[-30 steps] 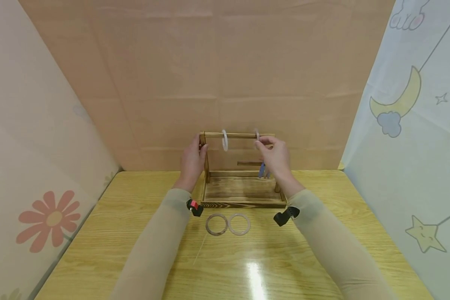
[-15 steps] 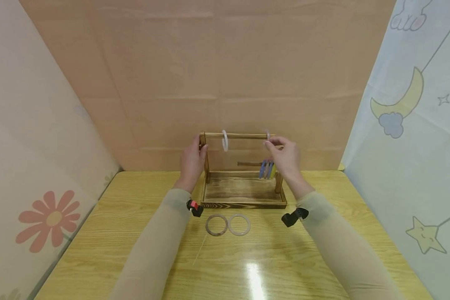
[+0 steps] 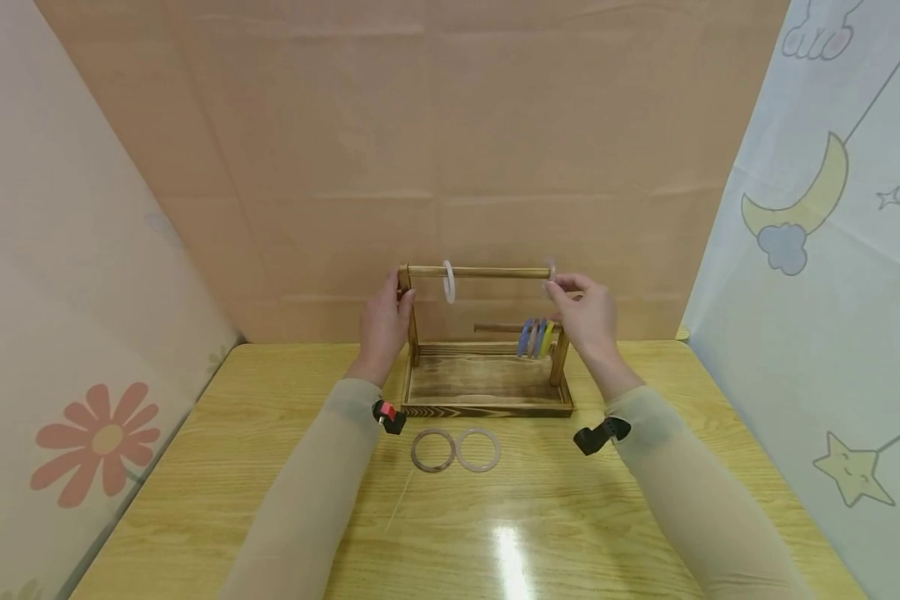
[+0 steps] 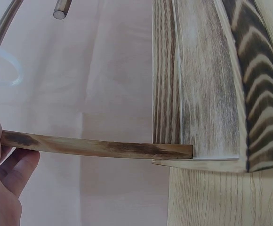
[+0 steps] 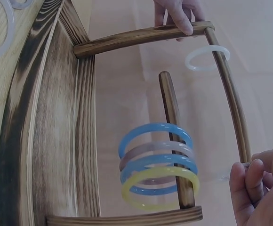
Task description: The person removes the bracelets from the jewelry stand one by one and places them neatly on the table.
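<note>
Her left hand [image 3: 385,321] grips the wooden rack's [image 3: 487,398] left post near the table's far edge; her right hand [image 3: 587,315] pinches a clear ring [image 3: 551,271] at the top rod's [image 3: 480,272] right end.

Head cam is looking forward and down from a bit back, taking in the whole dark-stained wooden rack with two rods [image 3: 487,333]. Left wrist cam is sitting super close beside the rack's base [image 4: 207,84], facing along it. Right wrist cam is peering in from the opposite end [image 5: 56,122]; both are catching the white plastic ring [image 5: 207,58].
</note>
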A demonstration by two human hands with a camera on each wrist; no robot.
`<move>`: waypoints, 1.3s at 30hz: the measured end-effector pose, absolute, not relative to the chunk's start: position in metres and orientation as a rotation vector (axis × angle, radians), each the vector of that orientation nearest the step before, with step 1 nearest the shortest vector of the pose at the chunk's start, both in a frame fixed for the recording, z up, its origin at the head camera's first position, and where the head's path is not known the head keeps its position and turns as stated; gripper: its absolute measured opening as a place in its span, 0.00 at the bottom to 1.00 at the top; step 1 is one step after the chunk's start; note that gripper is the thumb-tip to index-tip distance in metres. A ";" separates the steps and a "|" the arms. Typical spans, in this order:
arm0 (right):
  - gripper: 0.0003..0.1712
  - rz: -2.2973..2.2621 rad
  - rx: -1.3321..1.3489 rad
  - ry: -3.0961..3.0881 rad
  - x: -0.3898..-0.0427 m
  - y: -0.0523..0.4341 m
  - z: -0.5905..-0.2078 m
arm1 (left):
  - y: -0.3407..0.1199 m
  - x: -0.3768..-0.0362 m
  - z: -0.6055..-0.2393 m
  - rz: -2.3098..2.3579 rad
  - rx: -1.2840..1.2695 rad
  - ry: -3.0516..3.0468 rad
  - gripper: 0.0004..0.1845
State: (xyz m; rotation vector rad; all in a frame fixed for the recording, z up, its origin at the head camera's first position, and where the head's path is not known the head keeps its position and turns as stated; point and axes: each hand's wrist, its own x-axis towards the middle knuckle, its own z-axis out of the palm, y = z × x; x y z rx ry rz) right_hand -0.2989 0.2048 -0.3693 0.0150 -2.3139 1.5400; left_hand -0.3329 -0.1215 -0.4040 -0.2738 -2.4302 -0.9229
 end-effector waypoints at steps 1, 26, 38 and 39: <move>0.20 1.535 0.009 -2.316 -0.298 0.206 -0.369 | -0.122 -0.333 -0.404 -0.921 -0.274 -2.431 0.21; 0.23 1.651 -0.042 -2.216 -0.262 0.228 -0.370 | -0.122 -0.335 -0.406 -0.932 -0.281 -2.426 0.19; 0.23 1.658 0.002 -2.222 -0.244 0.229 -0.370 | -0.122 -0.337 -0.406 -0.916 -0.266 -2.446 0.18; 0.23 1.658 0.005 -2.228 -0.242 0.229 -0.370 | -0.122 -0.337 -0.406 -0.914 -0.266 -2.445 0.18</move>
